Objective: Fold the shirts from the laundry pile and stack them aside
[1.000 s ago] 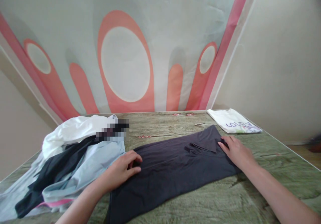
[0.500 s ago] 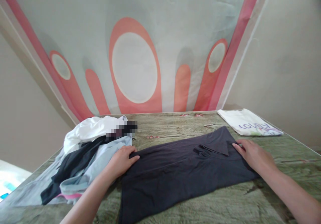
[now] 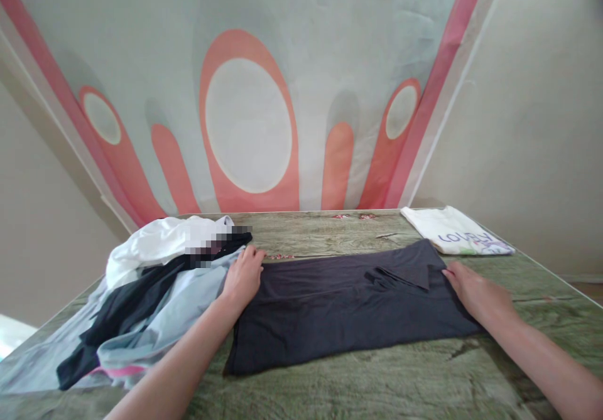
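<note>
A dark grey shirt (image 3: 339, 319) lies folded lengthwise across the wooden table, one short sleeve doubled back on its upper right part. My left hand (image 3: 244, 277) is closed at the shirt's far left corner, its fingertips partly hidden. At the right end, my right hand (image 3: 478, 291) pinches the shirt's edge between thumb and fingers. The cloth between both hands lies mostly flat, with small wrinkles.
Left of the shirt is a loose heap of clothes: a white garment (image 3: 155, 244), a black one (image 3: 127, 307) and a light grey-blue one (image 3: 174, 307). A folded white printed T-shirt (image 3: 452, 228) lies at the back right. Behind the wooden table (image 3: 405, 382) rises a patterned wall (image 3: 311, 43).
My left hand has moved away from me with the shirt's left end, whose near edge now lies farther up the table. My right hand keeps its pinch. The view has shifted slightly.
</note>
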`<state>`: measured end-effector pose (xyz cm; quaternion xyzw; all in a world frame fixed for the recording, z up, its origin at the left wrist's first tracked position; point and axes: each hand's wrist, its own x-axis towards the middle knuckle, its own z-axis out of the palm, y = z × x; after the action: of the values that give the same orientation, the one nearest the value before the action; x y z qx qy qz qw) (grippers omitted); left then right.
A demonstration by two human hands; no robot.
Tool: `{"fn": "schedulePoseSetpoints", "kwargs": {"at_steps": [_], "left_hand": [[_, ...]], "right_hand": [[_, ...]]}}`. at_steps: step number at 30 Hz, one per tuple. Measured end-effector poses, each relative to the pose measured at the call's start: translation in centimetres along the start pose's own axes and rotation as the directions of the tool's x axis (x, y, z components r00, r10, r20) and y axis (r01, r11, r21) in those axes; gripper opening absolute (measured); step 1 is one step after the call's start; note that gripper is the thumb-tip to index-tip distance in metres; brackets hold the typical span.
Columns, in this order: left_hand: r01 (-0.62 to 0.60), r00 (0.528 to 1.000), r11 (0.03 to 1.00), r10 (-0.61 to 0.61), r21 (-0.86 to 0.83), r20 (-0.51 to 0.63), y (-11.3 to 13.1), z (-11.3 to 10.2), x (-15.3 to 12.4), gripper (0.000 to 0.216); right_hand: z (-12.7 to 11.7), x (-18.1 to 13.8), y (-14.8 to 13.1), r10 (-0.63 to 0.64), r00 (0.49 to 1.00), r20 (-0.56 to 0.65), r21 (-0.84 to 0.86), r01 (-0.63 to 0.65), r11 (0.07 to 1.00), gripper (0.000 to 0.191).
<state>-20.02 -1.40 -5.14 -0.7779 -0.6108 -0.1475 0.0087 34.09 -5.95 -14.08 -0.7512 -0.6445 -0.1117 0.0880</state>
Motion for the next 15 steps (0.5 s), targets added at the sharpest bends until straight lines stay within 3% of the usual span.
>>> {"fn": "schedulePoseSetpoints", "kwargs": {"at_steps": [2,3,5,8,11,15], "left_hand": [[-0.057,0.996,0.998,0.055,-0.029,-0.073,0.7,-0.7,-0.5,0.024],[-0.084,0.995,0.993,0.08,-0.079,-0.055,0.9,-1.1,-0.8,0.023],[-0.092,0.988,0.972,0.115,-0.215,0.099,1.1,-1.8,-1.3,0.021],[-0.06,0.918,0.945,0.18,-0.323,0.355,0.6,-2.4,-1.8,0.022],[-0.067,0.86,0.934,0.232,-0.35,0.455,0.1,-2.5,-1.9,0.02],[-0.075,0.825,0.935,0.253,-0.346,0.505,0.1,-2.4,-1.9,0.015]], "right_hand": [[-0.3,-0.2,-0.1,0.032,0.998,-0.057,0.002,-0.032,0.999,0.033],[-0.6,-0.3,-0.3,0.047,0.994,-0.094,0.009,-0.047,0.999,0.032],[-1.4,-0.3,-0.7,0.061,0.984,-0.168,0.06,-0.051,0.997,0.03],[-2.5,0.0,-1.3,0.003,0.978,-0.208,0.237,0.047,0.97,0.029],[-2.8,0.4,-2.1,-0.08,0.981,-0.178,0.388,0.145,0.91,0.033],[-2.2,0.7,-3.5,-0.079,0.983,-0.163,0.354,0.133,0.926,0.039]]}}
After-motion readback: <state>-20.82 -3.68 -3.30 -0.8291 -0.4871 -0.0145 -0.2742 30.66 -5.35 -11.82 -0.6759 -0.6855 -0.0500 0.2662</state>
